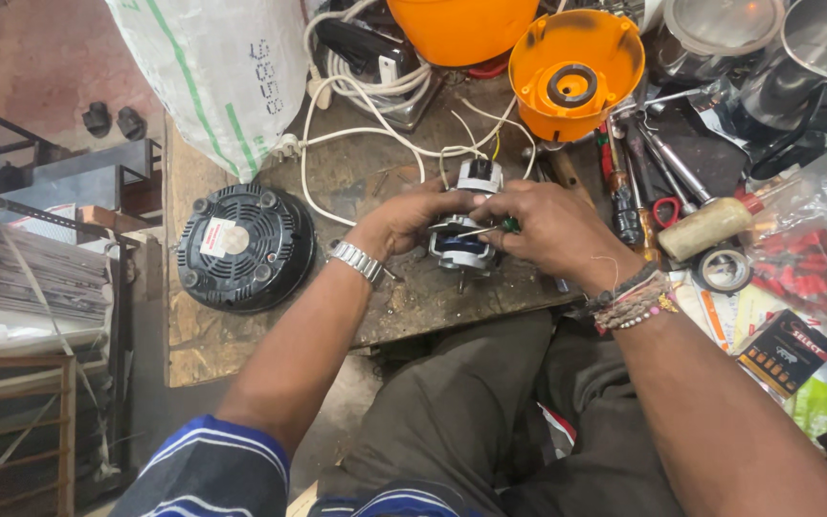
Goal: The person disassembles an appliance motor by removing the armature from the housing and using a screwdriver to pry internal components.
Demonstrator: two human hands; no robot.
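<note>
Head view: a small electric motor (466, 239) is gripped at the middle of the wooden bench (241, 335) by the left hand (409, 218). A green-handled screwdriver (490, 228) is pinched in the right hand (552, 228) against it. A black round base (244, 247) is seen at left.

left wrist: silver metal link watch (357, 260) | right wrist: stack of dark and beaded bracelets (633, 299) with pale and pink beads, a loose thread at 11 o'clock of it | sleeves: short, dark blue with white stripes (211, 466) | legs: dark olive-grey trousers (452, 412) | hands: bare, no rings seen
</note>
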